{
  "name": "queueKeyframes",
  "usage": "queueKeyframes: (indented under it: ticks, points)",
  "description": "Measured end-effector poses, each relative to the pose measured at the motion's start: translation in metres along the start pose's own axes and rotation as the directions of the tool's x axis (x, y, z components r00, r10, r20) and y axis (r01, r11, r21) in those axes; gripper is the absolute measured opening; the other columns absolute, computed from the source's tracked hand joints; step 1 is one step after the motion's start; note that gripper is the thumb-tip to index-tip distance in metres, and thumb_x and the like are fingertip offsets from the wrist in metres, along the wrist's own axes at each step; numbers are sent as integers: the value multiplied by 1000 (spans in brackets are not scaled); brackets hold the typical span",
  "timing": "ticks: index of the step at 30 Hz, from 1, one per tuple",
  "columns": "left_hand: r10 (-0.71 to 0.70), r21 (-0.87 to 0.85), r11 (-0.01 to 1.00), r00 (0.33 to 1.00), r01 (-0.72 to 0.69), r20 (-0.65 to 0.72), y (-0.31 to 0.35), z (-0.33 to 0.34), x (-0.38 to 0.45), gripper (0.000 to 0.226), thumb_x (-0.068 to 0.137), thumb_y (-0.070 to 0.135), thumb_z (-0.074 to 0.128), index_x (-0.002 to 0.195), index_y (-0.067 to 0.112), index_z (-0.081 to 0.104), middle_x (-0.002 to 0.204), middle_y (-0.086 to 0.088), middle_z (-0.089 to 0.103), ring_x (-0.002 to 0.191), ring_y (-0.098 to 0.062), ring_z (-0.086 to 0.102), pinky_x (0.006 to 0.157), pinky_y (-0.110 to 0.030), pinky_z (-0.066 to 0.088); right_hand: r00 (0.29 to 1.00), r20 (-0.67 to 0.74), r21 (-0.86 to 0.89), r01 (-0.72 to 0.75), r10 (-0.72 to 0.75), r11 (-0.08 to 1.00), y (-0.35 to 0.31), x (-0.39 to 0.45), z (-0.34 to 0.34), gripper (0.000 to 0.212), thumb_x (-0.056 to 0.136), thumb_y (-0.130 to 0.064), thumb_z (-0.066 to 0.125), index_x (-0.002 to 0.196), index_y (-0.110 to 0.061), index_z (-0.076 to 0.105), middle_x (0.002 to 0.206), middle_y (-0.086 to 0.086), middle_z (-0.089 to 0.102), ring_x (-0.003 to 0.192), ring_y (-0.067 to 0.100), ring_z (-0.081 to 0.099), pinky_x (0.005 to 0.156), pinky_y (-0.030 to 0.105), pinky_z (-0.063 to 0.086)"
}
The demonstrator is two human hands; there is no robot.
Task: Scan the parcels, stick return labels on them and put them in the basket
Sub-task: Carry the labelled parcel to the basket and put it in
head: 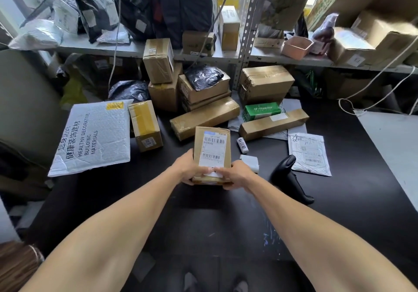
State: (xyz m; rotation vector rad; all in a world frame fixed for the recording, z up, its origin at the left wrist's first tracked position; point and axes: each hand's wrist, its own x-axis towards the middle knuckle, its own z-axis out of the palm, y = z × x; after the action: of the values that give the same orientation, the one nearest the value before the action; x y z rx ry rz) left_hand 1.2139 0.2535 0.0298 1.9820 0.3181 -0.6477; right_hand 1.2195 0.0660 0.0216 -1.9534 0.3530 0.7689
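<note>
Head view: a small cardboard parcel (pixel 212 153) lies flat on the black tabletop (pixel 350 201), centre, near the person, shipping label upward. The left hand (pixel 188 169) grips its near left edge, fingers curled round the side. The right hand (pixel 235 175) holds the near right corner, thumb pressing a small white return label (pixel 213 172) onto the top face. The scanner (pixel 288 178) lies just to the right, the label roll (pixel 242 145) beside the parcel's far right. No basket is identifiable. Judgement: the box appears rigid and light; tape may be slick, so grasp across the long edges.
</note>
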Motion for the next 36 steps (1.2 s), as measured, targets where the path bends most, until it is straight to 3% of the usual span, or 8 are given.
queueKeyframes:
  ticks: [5, 7, 10, 16, 20, 25, 30, 36]
  points:
    - [140, 47, 990, 986, -136, -88, 38, 8, -18, 86, 66, 32, 91, 138, 34, 44, 130, 7, 62, 114, -20, 60, 87, -47, 59, 987, -110, -80, 108, -116, 991, -7, -35, -32, 48, 83, -41, 75, 115, -7, 63, 109, 9, 69, 87, 27, 73, 73, 42, 63]
    - [214, 96, 974, 973, -207, -80, 63, 26, -26, 84, 65, 35, 91, 136, 35, 45, 126, 8, 63, 108, -15, 62, 80, -38, 60, 969, -193, -116, 136, -157, 984, 1, -56, -57, 44, 87, -41, 73, 113, -7, 64, 106, 12, 70, 81, 27, 74, 69, 40, 63]
    - [301, 140, 944, 954, -298, 5, 104, 77, -41, 71, 72, 28, 88, 129, 36, 46, 113, 11, 64, 94, -10, 63, 60, -26, 54, 930, -320, -204, 121, -183, 971, 31, -100, -106, 53, 85, -53, 68, 109, -7, 64, 101, 10, 70, 82, 26, 71, 71, 38, 60]
    - [474, 156, 833, 830, -531, 295, 176, 264, -86, 72, 67, 29, 91, 128, 25, 53, 115, 7, 68, 108, -18, 65, 79, -19, 51, 848, -525, -111, 11, -68, 994, 164, -229, -217, 50, 84, -65, 60, 113, -25, 67, 102, 1, 68, 84, 20, 66, 77, 35, 57]
    - [466, 109, 780, 688, -616, 557, 206, 416, -133, 80, 53, 47, 90, 123, 39, 52, 112, 9, 71, 98, -21, 70, 57, -32, 58, 735, -672, 42, -84, 91, 996, 274, -334, -272, 55, 86, -65, 60, 122, -23, 67, 108, 1, 69, 87, 16, 61, 74, 27, 46]
    - [436, 35, 727, 500, -686, 748, 216, 567, -218, 81, 55, 43, 90, 125, 35, 49, 115, 7, 71, 99, -17, 70, 73, -37, 62, 547, -757, 290, -208, 356, 934, 405, -428, -309, 60, 88, -61, 63, 119, -9, 64, 105, 4, 62, 89, 22, 57, 74, 30, 44]
    - [349, 70, 671, 398, -738, 849, 204, 664, -250, 91, 42, 55, 79, 127, 38, 51, 109, 8, 71, 87, -18, 70, 57, -33, 59, 442, -732, 473, -219, 519, 853, 492, -463, -310, 63, 86, -60, 64, 120, -7, 63, 118, 10, 67, 105, 29, 63, 76, 30, 45]
    - [200, 166, 648, 377, -743, 905, 187, 748, -223, 63, 72, 30, 87, 125, 31, 53, 103, 7, 72, 74, -14, 69, 49, -27, 55, 409, -637, 623, -225, 653, 749, 567, -428, -317, 60, 86, -63, 61, 117, -11, 69, 112, 9, 72, 96, 26, 66, 83, 32, 54]
